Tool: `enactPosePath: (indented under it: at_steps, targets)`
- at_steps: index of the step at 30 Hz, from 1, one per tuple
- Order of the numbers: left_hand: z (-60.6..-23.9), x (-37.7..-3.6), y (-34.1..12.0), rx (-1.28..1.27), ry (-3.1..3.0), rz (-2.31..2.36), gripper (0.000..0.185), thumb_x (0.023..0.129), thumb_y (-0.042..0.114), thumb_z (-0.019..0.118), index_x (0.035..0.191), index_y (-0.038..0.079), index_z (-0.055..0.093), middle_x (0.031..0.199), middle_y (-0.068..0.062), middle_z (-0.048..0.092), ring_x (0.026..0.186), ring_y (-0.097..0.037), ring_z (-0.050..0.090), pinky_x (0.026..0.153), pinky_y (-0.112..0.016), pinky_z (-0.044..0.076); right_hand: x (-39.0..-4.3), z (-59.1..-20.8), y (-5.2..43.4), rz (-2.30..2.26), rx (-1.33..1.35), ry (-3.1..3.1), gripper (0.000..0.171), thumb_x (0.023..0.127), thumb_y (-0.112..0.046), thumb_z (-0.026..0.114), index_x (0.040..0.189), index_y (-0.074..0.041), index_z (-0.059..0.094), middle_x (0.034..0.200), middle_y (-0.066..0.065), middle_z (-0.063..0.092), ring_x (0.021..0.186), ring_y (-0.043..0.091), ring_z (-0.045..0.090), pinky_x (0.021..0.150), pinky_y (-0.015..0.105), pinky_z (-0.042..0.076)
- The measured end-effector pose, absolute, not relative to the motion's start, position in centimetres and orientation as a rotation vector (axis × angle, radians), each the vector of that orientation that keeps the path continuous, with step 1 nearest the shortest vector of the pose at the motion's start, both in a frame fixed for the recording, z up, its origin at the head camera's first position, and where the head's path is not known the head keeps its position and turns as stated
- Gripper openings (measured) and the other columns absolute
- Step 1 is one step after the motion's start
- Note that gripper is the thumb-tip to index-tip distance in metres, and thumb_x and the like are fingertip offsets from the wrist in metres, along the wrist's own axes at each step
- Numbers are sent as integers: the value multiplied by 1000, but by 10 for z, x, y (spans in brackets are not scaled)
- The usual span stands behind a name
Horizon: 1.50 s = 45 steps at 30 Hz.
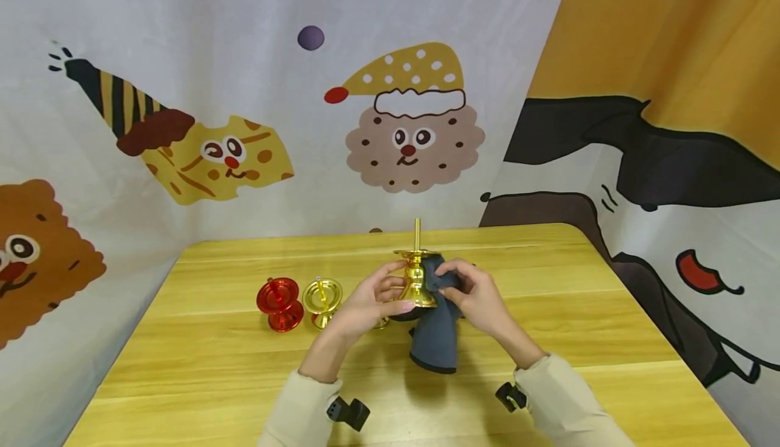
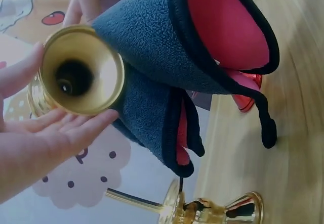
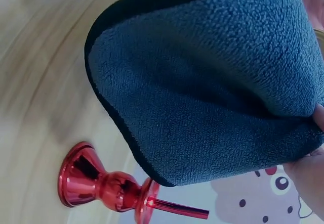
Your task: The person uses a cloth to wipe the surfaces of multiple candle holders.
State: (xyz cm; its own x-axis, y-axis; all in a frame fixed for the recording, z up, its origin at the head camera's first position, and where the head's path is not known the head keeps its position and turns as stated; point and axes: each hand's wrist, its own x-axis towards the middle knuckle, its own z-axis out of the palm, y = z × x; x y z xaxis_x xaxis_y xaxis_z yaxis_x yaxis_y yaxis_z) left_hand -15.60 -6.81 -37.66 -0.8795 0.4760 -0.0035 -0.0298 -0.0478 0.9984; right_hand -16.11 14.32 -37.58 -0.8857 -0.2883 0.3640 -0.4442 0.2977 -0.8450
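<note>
My left hand [image 1: 365, 303] holds a shiny gold candle holder [image 1: 415, 276] upright above the table, its thin stem pointing up. In the left wrist view, thumb and fingers lie around the holder's hollow, flared base [image 2: 104, 80]. My right hand [image 1: 480, 298] pinches a grey-blue cloth [image 1: 435, 344] against the holder's right side. The cloth hangs down in folds, with dark edging and a pink-red underside in the left wrist view. Much of the right hand is hidden behind the cloth [image 3: 202, 97] in the right wrist view.
Left of my hands, a red candle holder [image 1: 281, 303] and a gold one [image 1: 321, 296] stand on the wooden table [image 1: 201, 366]. Another gold base [image 1: 381, 324] is mostly hidden by my left hand. Another red holder [image 3: 119, 189] stands beyond the cloth. A cartoon-print curtain [image 1: 244, 40] hangs behind.
</note>
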Motion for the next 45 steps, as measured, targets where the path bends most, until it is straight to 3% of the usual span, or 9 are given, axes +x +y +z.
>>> enactPosePath:
  at_steps: [6, 11, 15, 19, 23, 28, 34, 40, 45]
  targets:
    - [-379, -155, -62, 440, 1994, 1898, 71, 83, 14, 68, 141, 8, 28, 132, -21, 42, 119, -34, 43, 93, -44, 44, -161, -377, 142, 1557, 672, -2443, 25, 79, 12, 63, 99, -4, 62, 95, 12, 61, 62, 15, 51, 52, 25, 46]
    - [-382, -153, -51, 312, 2285, 1756, 79, 77, 29, 74, 141, 8, 31, 125, -15, 46, 114, -32, 45, 85, -44, 48, -158, -378, 137, 1288, 743, -2421, 29, 73, 10, 70, 95, -8, 64, 96, 5, 63, 81, 17, 59, 66, 31, 52]
    - [-383, -155, -56, 343, 2166, 1841, 74, 79, 20, 73, 140, 6, 34, 119, -12, 49, 107, -27, 47, 79, -36, 49, -158, -379, 140, 1345, 787, -2392, 29, 73, 11, 69, 95, -7, 63, 94, 5, 62, 74, 15, 58, 62, 29, 52]
    - [-381, -156, -63, 420, 1920, 1956, 72, 82, 8, 69, 142, 6, 29, 126, -16, 45, 115, -30, 44, 89, -39, 46, -161, -381, 147, 1556, 742, -2414, 26, 78, 13, 63, 99, -2, 60, 92, 11, 60, 63, 13, 52, 53, 25, 48]
    - [-380, -155, -63, 456, 1898, 1940, 74, 83, 10, 68, 143, 8, 24, 134, -21, 39, 124, -34, 36, 100, -47, 37, -161, -381, 147, 1614, 690, -2430, 25, 79, 13, 62, 99, -1, 60, 91, 13, 60, 66, 15, 55, 55, 26, 50]
    - [-383, -155, -57, 406, 2114, 1851, 75, 80, 19, 72, 141, 7, 31, 131, -16, 41, 120, -34, 39, 92, -44, 44, -157, -379, 141, 1424, 753, -2412, 27, 74, 11, 68, 95, -6, 64, 93, 8, 62, 71, 14, 57, 58, 26, 50]
    - [-384, -156, -60, 359, 2039, 1961, 78, 78, 10, 73, 142, 6, 28, 123, -13, 46, 110, -28, 45, 83, -35, 47, -155, -377, 138, 1284, 822, -2364, 31, 70, 11, 72, 93, -9, 65, 94, 3, 64, 86, 17, 59, 70, 31, 53]
    - [-383, -156, -67, 419, 1831, 2063, 94, 77, -4, 70, 147, 14, 9, 131, -21, 41, 119, -32, 41, 100, -44, 37, -157, -384, 143, 1517, 725, -2414, 27, 74, 14, 66, 94, -3, 62, 92, 10, 60, 64, 11, 52, 52, 24, 47]
    - [-379, -157, -68, 536, 1929, 1981, 100, 74, -6, 71, 147, 14, 7, 133, -25, 40, 124, -35, 37, 104, -46, 31, -158, -383, 144, 1558, 715, -2420, 26, 74, 13, 67, 94, -2, 62, 93, 12, 61, 67, 13, 54, 54, 25, 49]
